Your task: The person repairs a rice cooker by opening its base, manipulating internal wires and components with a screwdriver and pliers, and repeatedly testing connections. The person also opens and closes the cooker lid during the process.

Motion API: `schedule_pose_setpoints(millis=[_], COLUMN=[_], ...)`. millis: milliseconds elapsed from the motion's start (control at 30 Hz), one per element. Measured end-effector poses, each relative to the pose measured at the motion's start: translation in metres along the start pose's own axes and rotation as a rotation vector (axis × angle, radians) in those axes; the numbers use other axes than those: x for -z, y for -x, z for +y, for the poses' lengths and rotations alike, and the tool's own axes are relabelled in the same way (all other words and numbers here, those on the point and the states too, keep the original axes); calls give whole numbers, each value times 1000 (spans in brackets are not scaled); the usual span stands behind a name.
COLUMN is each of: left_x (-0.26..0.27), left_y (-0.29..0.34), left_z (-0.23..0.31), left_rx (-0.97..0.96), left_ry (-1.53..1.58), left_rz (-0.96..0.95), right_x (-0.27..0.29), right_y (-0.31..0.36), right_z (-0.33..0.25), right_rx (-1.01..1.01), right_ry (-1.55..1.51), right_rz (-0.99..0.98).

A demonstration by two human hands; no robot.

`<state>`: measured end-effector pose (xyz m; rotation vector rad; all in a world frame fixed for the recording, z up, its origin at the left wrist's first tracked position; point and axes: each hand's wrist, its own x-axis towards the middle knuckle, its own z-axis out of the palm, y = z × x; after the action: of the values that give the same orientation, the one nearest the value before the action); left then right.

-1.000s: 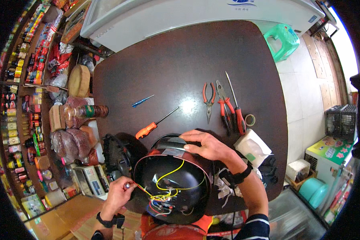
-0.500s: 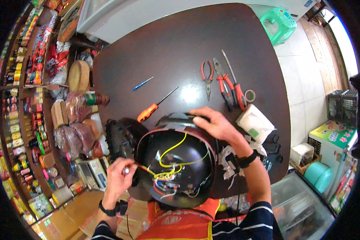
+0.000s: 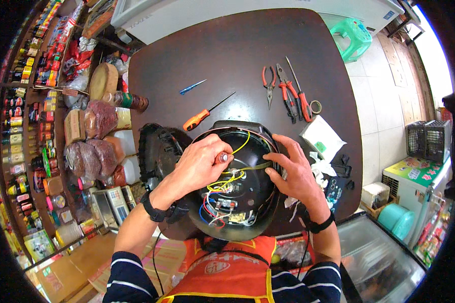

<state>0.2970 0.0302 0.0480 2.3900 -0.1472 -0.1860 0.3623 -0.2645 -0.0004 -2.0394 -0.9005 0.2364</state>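
Wires (image 3: pixel 227 182) could snag if our left grip (image 3: pixel 199 162), closed on a tool (image 3: pixel 221 158), slips over the shell (image 3: pixel 230 232). Can't tell whether our right grip (image 3: pixel 299 175) pinches anything.

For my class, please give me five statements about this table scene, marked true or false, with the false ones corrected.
1. The left hand grips a tool by its handle. True.
2. The right hand holds the orange screwdriver. False: that lies on the table.
3. Yellow wires show inside the black housing. True.
4. The stool is red. False: it is green.
5. The tape roll lies beside the red screwdriver. True.
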Motion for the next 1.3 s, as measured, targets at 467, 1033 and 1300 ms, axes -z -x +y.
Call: schedule_pose_setpoints(millis=[467, 1033, 1300], left_x=[-12, -1, 6], left_y=[-16, -3, -5], left_z=[-10, -18, -16], left_rx=[117, 150, 117], left_ry=[-54, 131, 118], left_rz=[2, -3, -78], right_x=[-9, -17, -27], right_y=[-3, 7, 19], right_z=[-17, -15, 10], right_rx=[85, 79, -211], right_ry=[38, 31, -265], right_rz=[109, 137, 248])
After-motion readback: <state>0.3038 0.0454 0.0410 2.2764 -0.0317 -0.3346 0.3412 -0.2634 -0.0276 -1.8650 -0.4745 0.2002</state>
